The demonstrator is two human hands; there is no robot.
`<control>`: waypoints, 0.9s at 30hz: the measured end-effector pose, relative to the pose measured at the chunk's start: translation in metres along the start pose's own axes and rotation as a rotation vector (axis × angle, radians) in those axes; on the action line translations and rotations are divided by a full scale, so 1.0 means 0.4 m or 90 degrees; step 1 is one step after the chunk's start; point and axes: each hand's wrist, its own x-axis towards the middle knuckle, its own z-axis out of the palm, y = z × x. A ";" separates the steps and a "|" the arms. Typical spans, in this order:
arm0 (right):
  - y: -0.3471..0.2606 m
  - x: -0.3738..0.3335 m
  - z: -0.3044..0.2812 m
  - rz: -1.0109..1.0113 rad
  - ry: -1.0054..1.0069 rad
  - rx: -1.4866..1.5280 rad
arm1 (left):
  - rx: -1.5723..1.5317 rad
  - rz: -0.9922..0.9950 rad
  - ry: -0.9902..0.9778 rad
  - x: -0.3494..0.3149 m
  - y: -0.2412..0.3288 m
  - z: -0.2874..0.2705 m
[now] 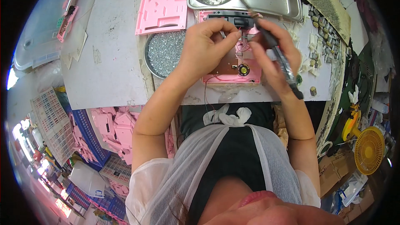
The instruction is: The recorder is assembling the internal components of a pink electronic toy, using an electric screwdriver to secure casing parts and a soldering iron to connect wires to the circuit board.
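Note:
A pink plastic housing (231,78) lies at the table's front edge, with a black module (243,22) at its far end. Inside it are a brown board (225,64), a round black part with a yellow centre (243,70) and thin red wires. My left hand (208,46) is over the housing, thumb and forefinger pinched together near a small part I cannot make out. Closed around a long dark pen-shaped tool (277,48), my right hand (287,56) has its fingertips over the same spot. The tool's kind is not clear.
Left of the housing stands a round bowl of small silver screws (164,54). Behind are a pink panel (162,6) and a metal compartment tray (271,0). Small metal and white parts (318,37) lie at right. A yellow fan (368,150) and pink parts (121,129) sit below table level.

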 end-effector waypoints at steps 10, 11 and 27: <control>0.002 -0.060 -0.111 -0.045 -0.045 -0.068 | 0.329 0.159 0.031 0.020 -0.012 -0.001; 0.004 -0.059 -0.112 -0.058 -0.067 -0.094 | 0.333 0.165 0.033 0.022 -0.015 -0.001; 0.019 -0.042 -0.085 -0.092 -0.082 -0.098 | 0.328 0.164 0.054 0.026 -0.022 0.003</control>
